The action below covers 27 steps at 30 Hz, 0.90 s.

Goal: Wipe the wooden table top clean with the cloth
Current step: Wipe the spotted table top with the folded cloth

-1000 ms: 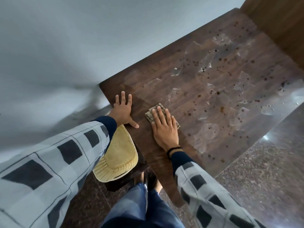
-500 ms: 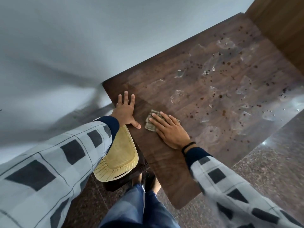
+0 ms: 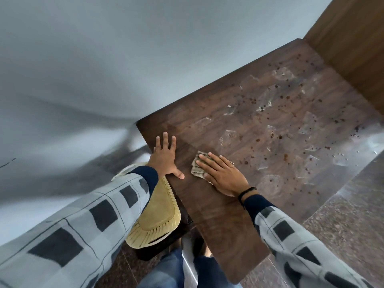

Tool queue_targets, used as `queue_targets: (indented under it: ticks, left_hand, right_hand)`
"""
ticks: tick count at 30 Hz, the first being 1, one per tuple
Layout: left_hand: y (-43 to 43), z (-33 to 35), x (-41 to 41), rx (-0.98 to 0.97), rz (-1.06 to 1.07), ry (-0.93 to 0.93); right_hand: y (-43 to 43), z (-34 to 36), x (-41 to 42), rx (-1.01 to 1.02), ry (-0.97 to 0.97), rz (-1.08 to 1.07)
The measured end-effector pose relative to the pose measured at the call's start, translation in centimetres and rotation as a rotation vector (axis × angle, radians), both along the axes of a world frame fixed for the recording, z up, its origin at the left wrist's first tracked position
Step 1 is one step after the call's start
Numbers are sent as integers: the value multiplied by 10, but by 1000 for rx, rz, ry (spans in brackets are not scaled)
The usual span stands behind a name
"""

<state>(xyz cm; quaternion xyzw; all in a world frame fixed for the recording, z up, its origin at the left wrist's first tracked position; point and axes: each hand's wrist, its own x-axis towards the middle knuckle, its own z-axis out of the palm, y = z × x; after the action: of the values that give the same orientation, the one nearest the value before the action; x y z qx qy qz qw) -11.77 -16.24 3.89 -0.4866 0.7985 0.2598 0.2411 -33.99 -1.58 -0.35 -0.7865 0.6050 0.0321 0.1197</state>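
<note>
Right hand [image 3: 223, 175] is pressing flat, fingers straight, on cloth [image 3: 197, 167] near surface [image 3: 218, 215] corner. Left hand [image 3: 165, 157] is resting open beside cloth. Brown spots [image 3: 285, 156] are lying beyond cloth.

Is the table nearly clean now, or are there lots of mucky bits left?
Not nearly. The near strip of the table looks dark and spotless. The right hand presses the cloth flat at that strip's edge, while the left hand rests flat on the table. Most of the far part carries brown spots and whitish smears.
</note>
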Motion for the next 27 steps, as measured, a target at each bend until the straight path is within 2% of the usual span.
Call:
queue_targets:
  ticks: [4,5,6,10,12,16,18,21,23,25,27]
  left_hand:
    - [-1,-1,-2,3,6,-18]
    - [-1,-1,-2,4,7,-20]
    - [-1,-1,-1,7,9,-20]
    - [0,-1,-2,16,16,-20]
    - [-1,-2,-1,22,42,-16]
    - [-2,-7,-1,24,36,-32]
    - [-2,-8,-1,18,30,-40]
    - [-2,-8,-2,35,39,-40]
    - [-2,-10,-2,39,51,-31]
    - [-3,-11,-2,42,58,-34]
    - [-3,-11,-2,38,53,-49]
  right_hand:
    - [-23,2,33,2,-72,-428]
    - [-23,-1,41,-3,-73,-459]
    - [-19,-4,42,-15,-61,-413]
    - [-8,-4,-3,-13,-16,26]
    - [-20,-2,-8,1,-16,-12]
    - [-35,0,39,2,-100,-380]
    - [-30,-4,39,1,-115,-339]
    - [-13,-8,10,-24,-83,-46]
    - [-12,-5,-10,-19,-69,65]
    - [-19,-2,-12,3,-78,20]
    - [-24,1,4,21,-117,-136]
